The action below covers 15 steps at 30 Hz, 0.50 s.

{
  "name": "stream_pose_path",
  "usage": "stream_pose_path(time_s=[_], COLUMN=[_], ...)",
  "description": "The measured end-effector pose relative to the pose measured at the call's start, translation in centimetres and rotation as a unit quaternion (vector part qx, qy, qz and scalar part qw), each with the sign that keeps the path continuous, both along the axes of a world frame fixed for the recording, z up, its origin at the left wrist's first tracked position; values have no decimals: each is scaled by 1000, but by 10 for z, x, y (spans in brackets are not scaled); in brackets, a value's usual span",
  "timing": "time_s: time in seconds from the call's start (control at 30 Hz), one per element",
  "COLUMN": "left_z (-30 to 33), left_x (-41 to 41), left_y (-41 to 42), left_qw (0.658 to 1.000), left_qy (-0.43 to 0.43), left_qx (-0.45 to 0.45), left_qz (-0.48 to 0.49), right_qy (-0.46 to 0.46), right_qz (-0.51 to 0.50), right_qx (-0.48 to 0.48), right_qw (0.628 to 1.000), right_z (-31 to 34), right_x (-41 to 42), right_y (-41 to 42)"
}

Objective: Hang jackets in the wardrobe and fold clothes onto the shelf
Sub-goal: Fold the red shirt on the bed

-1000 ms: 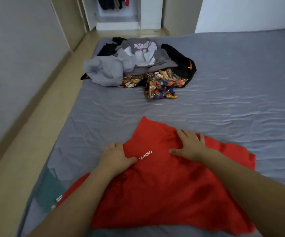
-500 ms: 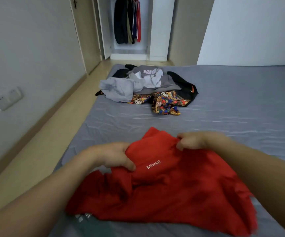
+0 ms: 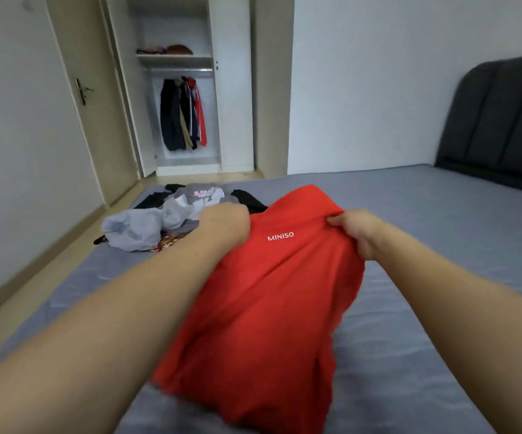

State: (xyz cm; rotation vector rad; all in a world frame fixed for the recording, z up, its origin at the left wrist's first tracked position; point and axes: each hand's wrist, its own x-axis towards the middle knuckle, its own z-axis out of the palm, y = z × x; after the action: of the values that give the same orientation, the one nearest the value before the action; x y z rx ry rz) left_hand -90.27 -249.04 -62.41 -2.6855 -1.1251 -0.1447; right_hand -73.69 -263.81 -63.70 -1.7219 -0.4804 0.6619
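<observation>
A red garment with white MINISO lettering hangs lifted above the grey bed. My left hand grips its upper left edge. My right hand pinches its upper right edge. Behind the left hand lies a pile of loose clothes: grey pieces, a printed grey top, black items and a colourful patterned one. At the far end the open wardrobe shows several dark and red jackets hanging on its rail, with folded items on the shelf above.
A beige door with a handle stands left of the wardrobe. A strip of wooden floor runs along the bed's left side by the wall. A dark padded headboard rises at the right.
Both hands went from resting flat on the red garment to gripping its top edge and lifting it off the bed. The view has tilted up toward the wardrobe.
</observation>
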Motion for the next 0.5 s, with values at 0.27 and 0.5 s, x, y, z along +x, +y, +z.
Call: stream_pose_path(time_s=[0.27,0.5], left_z=[134,217], left_x=[196,177], left_y=[-80,-52], left_qw=[966,916], left_qy=[-185,-302], left_qx=[168,251], left_qz=[-74,-84], right_qy=[-255,-483], right_qz=[-159,-125], right_qx=[101,17], right_qw=[948,867], right_z=[153,228], right_x=[138,96], right_y=[-127,-121])
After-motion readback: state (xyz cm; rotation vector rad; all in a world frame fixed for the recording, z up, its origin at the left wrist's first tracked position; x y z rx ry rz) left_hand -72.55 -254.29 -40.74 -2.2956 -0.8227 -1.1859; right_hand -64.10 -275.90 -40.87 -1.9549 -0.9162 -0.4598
